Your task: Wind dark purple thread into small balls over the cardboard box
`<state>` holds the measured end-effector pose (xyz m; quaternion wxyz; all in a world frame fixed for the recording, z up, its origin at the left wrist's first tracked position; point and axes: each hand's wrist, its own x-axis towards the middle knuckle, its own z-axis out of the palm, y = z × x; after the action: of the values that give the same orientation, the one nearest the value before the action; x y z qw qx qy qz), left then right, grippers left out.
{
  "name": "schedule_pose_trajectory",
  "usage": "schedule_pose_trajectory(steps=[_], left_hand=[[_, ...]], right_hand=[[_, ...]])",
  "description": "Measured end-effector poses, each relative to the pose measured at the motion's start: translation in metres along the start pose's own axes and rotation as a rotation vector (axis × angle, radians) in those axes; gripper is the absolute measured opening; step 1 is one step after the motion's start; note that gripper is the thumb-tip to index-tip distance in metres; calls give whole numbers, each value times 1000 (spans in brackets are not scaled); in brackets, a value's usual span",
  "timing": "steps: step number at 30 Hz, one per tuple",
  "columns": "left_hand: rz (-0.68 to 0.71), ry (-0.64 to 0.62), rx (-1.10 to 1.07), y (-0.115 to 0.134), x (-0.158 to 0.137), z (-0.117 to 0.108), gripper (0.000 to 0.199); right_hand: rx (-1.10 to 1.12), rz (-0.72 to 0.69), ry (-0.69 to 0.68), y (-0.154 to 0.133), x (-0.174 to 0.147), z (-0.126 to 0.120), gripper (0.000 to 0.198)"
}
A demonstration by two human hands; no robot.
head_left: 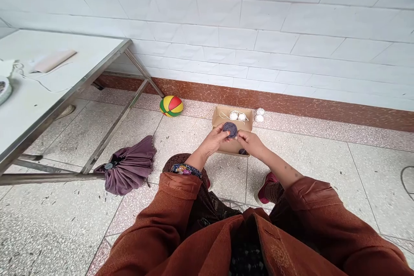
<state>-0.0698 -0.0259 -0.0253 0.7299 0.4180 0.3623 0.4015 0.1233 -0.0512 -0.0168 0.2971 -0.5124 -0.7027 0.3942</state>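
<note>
A dark grey-purple ball of yarn (230,130) is held above an open cardboard box (223,112) on the floor. My left hand (216,139) grips the ball from its left side, thumb across its front. At the ball's right edge, my right hand (250,142) has its fingertips pinched together; what is between them is too small to make out. Inside the box lie two white yarn balls (237,115) with loose strands, and a small dark ball (242,152) near its front edge. Two more white yarn balls (259,115) rest on the floor just right of the box.
A red, yellow and green ball (171,106) sits by the wall. On the left stands a metal-framed table (97,51) with a rolled cloth (54,61) on it. A folded purple umbrella-like cloth (132,166) lies beside its leg. The tiled wall (291,43) closes off the far side.
</note>
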Motion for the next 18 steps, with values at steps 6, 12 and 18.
schedule_pose_trajectory(steps=[6,12,18], left_hand=[[47,101,348,-8,4,1,53],[30,-247,265,-5,-4,10,83],[-38,-337,28,7,-10,14,84]], right_hand=[[128,-60,-74,-13,-5,-18,25],[203,10,149,-5,3,-28,32],[202,86,181,7,7,-14,39]])
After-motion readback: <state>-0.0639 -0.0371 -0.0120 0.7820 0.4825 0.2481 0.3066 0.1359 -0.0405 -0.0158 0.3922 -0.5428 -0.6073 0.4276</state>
